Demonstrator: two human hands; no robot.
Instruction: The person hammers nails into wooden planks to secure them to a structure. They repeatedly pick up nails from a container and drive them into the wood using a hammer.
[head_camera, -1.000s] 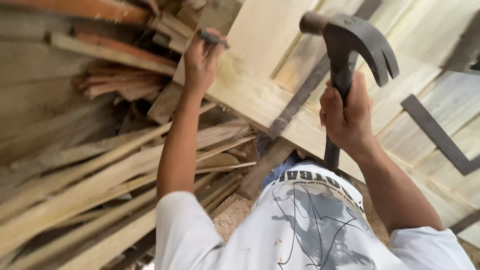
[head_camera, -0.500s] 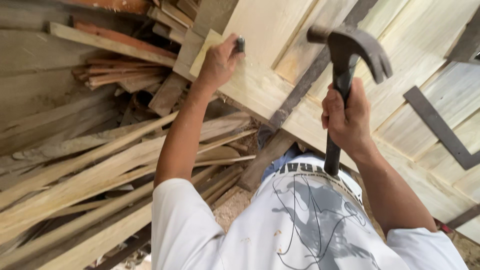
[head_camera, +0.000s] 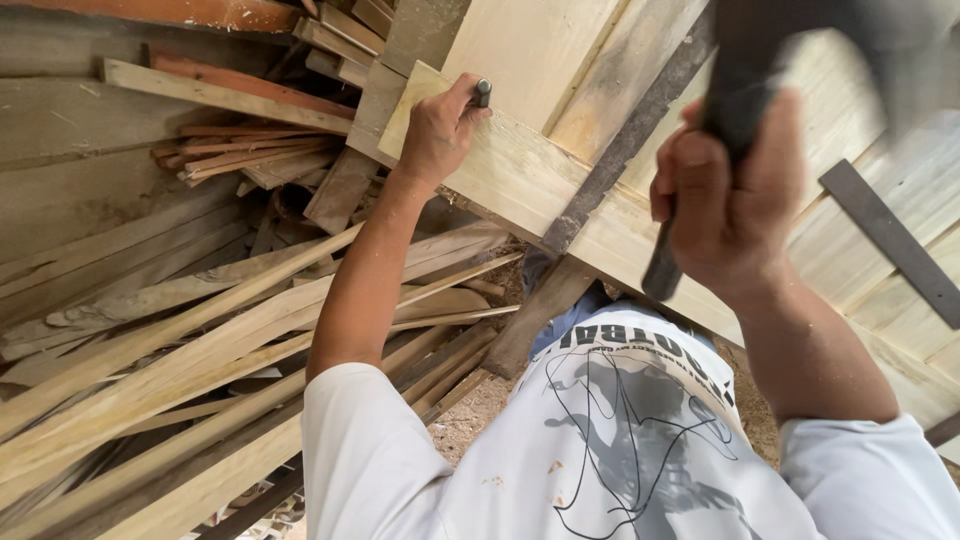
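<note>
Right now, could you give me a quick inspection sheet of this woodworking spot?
Surface: pale wooden board, slanted, crossed by a dark strip.
Job's things: small dark metal piece held against the board; hammer, its handle in view, its head blurred.
Clutter: loose wooden slats heaped on the left.
Grippers: left hand pinches the metal piece; right hand grips the hammer handle, raised.
Cables: nothing seen.
Surroundings: more pale planks on the right, sawdust on the ground.
</note>
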